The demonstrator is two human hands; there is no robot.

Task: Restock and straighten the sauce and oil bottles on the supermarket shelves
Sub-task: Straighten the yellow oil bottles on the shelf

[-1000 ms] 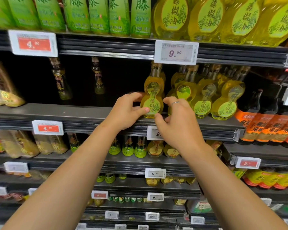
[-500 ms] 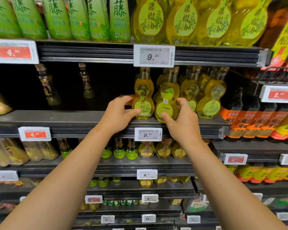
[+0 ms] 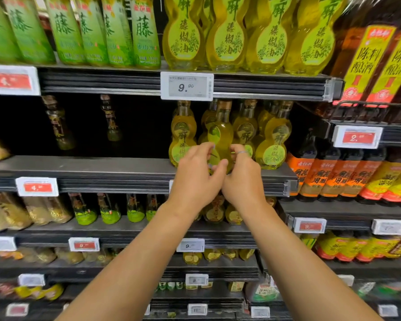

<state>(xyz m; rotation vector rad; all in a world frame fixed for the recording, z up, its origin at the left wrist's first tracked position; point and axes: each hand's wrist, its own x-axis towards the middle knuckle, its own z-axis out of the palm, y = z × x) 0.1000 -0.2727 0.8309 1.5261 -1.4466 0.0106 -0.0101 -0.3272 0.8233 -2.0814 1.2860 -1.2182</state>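
Several gourd-shaped bottles of yellow oil stand at the front of the dark middle shelf [image 3: 125,169]. Both my hands are on one of them, the second from the left [image 3: 220,133], which is turned so its label faces sideways. My left hand [image 3: 196,176] curls round its lower left side. My right hand [image 3: 241,177], with a ring on one finger, pinches its lower right side. The bottle's base is hidden behind my fingers. The leftmost gourd bottle [image 3: 183,133] stands just beside it, label forward.
Left of the gourd bottles the middle shelf holds only two slim bottles [image 3: 56,123] far back. A 9.90 price tag [image 3: 187,86] hangs above. Dark bottles with orange labels [image 3: 329,174] fill the shelf on the right. Green and yellow oil bottles crowd the top shelf.
My left hand has left the leftmost bottle and joined my right hand on the second one. That bottle has turned, so its label no longer faces front.
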